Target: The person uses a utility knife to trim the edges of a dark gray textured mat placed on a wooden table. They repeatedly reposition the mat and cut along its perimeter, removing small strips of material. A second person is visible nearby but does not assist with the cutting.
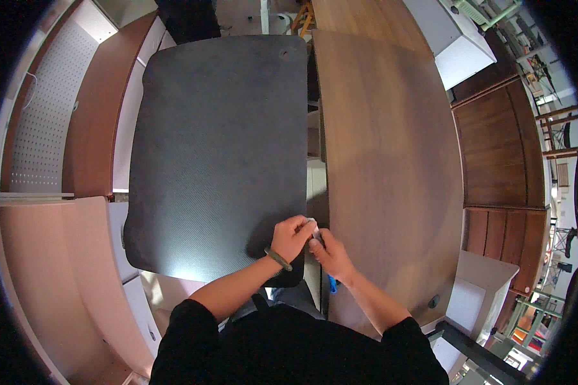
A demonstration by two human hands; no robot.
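My left hand (290, 237) is closed, its fingertips together at the right edge of a large black textured board (218, 141). Close beside it, my right hand (334, 256) is closed over the gap between the board and a brown wooden tabletop (392, 167). Between the two hands shows a small whitish object (316, 233), gripped by the right thumb and fingers. The left fingertips meet at its upper end, and whether they hold it too is hard to see. Its kind is mostly hidden by the fingers. Below my right hand a bit of something blue (332, 284) shows by the tabletop's edge.
On the left stand a pinkish open cabinet (38, 256), a red-brown top (93, 128) and a white pegboard (45, 122). White boxy units (465, 61) and dark wooden cabinets (494, 144) line the right side. A narrow gap runs between board and tabletop.
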